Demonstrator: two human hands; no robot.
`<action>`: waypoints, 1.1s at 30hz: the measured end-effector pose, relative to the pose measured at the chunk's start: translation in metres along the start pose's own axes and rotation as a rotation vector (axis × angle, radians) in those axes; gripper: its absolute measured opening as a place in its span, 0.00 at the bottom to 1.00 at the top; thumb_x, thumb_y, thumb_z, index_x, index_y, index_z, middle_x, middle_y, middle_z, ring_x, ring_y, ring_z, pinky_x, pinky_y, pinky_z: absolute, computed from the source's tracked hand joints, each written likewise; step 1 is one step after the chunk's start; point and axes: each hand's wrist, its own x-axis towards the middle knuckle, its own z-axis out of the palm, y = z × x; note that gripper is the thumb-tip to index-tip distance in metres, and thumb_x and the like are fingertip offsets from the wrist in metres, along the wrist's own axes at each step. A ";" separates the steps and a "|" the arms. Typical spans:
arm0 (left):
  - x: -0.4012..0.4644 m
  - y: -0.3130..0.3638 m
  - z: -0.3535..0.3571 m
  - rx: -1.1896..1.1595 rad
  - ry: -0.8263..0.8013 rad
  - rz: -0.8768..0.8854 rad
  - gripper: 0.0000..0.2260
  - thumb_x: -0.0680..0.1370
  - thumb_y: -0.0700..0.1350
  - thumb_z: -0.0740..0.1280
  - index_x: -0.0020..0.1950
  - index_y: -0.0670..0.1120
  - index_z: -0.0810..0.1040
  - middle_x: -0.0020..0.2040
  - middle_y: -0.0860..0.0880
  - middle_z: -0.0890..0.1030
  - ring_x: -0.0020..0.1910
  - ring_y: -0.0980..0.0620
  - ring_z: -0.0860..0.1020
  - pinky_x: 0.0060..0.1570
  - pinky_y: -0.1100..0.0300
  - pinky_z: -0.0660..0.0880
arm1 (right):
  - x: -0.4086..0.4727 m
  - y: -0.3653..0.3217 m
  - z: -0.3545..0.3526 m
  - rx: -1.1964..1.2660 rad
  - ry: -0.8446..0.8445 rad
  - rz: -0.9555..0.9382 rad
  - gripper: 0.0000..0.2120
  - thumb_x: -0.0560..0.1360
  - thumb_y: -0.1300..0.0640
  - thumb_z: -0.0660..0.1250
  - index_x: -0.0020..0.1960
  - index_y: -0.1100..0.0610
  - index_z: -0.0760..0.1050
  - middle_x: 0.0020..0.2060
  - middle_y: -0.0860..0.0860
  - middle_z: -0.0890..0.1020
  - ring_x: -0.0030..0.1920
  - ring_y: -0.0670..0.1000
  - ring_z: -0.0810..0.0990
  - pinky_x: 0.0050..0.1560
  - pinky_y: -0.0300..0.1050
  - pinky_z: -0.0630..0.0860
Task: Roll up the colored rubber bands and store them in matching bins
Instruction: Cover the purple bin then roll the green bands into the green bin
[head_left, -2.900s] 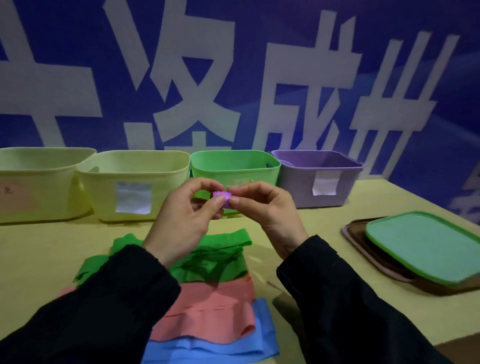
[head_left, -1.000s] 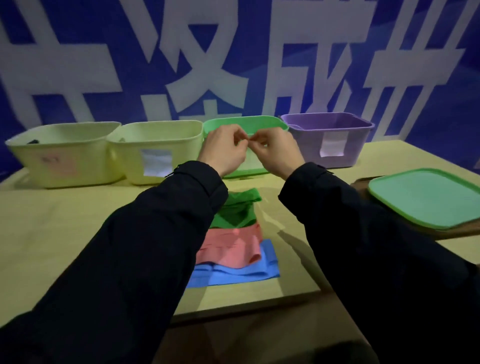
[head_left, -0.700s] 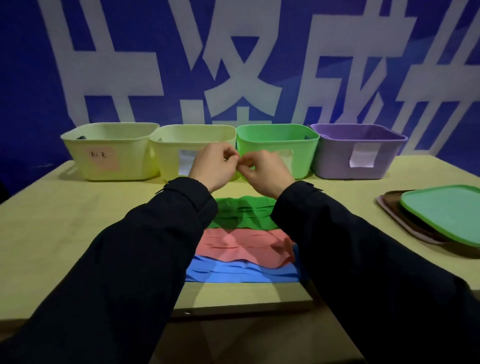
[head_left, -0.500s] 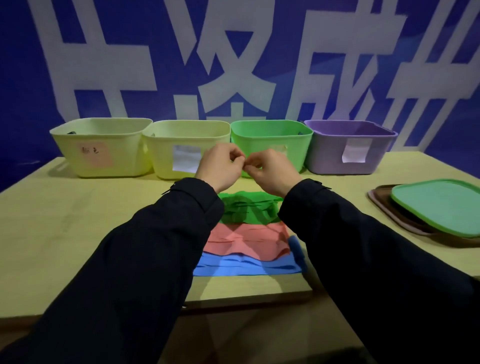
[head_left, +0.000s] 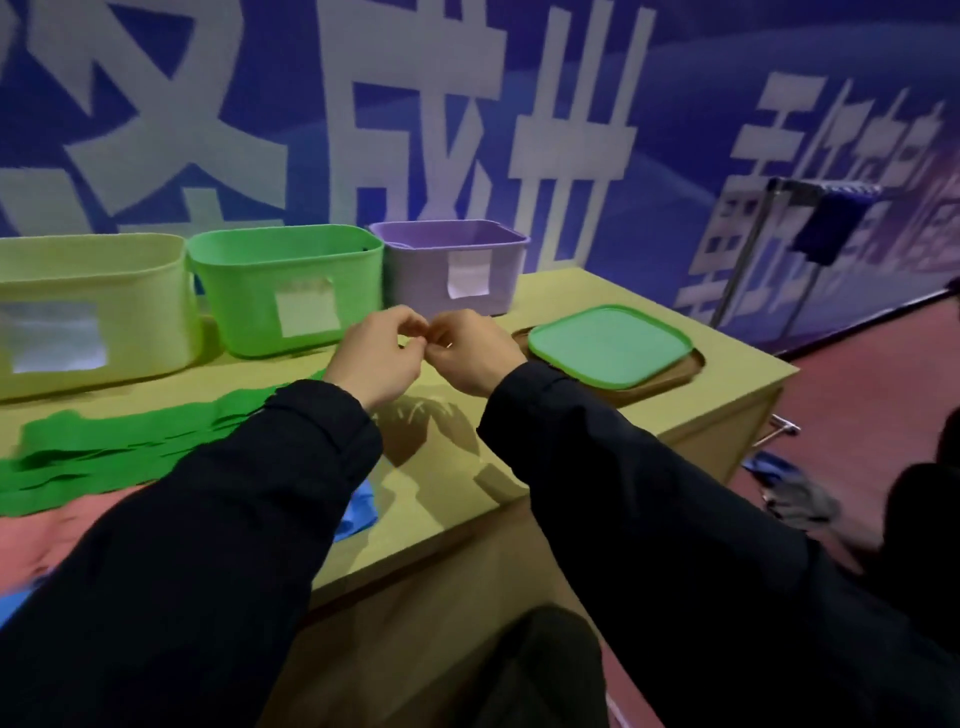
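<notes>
Holding the left hand (head_left: 379, 358) and the right hand (head_left: 470, 353) together above the table (head_left: 587, 291), just in front of the purple bin (head_left: 447, 265). Curling the fingers of both and pinching fingertip against fingertip. Hiding whatever is being pinched: not able to tell from this view whether a band is in the grip, or of what colour.

Judging the step in hand as finishing a roll before binning it. Advising a tight, even coil with the loose end pinned under a thumb, since rubber is likely to spring open on release. Advising a low release, well inside the rim of the bin matching the colour, not a toss from a distance.

Noting unrolled stock to the left of and nearer than the purple bin: green bands (head_left: 130, 447) lying flat, red bands (head_left: 52, 525) nearer the table edge, and a corner of blue bands (head_left: 358, 509) showing below the left sleeve.

Recording the green bin (head_left: 280, 286) touching the purple bin on its left, and a yellow bin (head_left: 88, 306) further left. Failing to see inside any of the three from this angle; contents cannot be stated. Recording a green lid (head_left: 608, 345) on a brown tray (head_left: 675, 379) just right of the purple bin, covering whatever lies beneath.
</notes>
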 end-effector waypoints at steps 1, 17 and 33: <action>0.001 0.007 0.009 -0.014 -0.029 0.016 0.11 0.81 0.43 0.65 0.63 0.47 0.80 0.60 0.49 0.83 0.59 0.47 0.80 0.63 0.54 0.74 | -0.003 0.010 -0.005 -0.015 0.003 0.021 0.12 0.77 0.50 0.64 0.54 0.52 0.82 0.50 0.54 0.86 0.51 0.58 0.83 0.51 0.50 0.79; -0.012 0.030 0.053 0.017 -0.214 0.019 0.15 0.81 0.47 0.66 0.68 0.49 0.77 0.67 0.48 0.77 0.62 0.47 0.77 0.64 0.53 0.73 | -0.035 0.104 -0.023 -0.502 0.116 0.215 0.15 0.77 0.58 0.63 0.63 0.50 0.73 0.52 0.51 0.78 0.52 0.56 0.77 0.51 0.52 0.78; -0.022 0.013 0.052 -0.037 0.007 -0.176 0.23 0.83 0.41 0.61 0.75 0.51 0.57 0.37 0.49 0.76 0.33 0.52 0.74 0.33 0.56 0.69 | -0.050 0.024 -0.001 -0.111 0.447 -0.428 0.10 0.76 0.56 0.69 0.58 0.54 0.77 0.50 0.50 0.81 0.48 0.52 0.79 0.44 0.48 0.78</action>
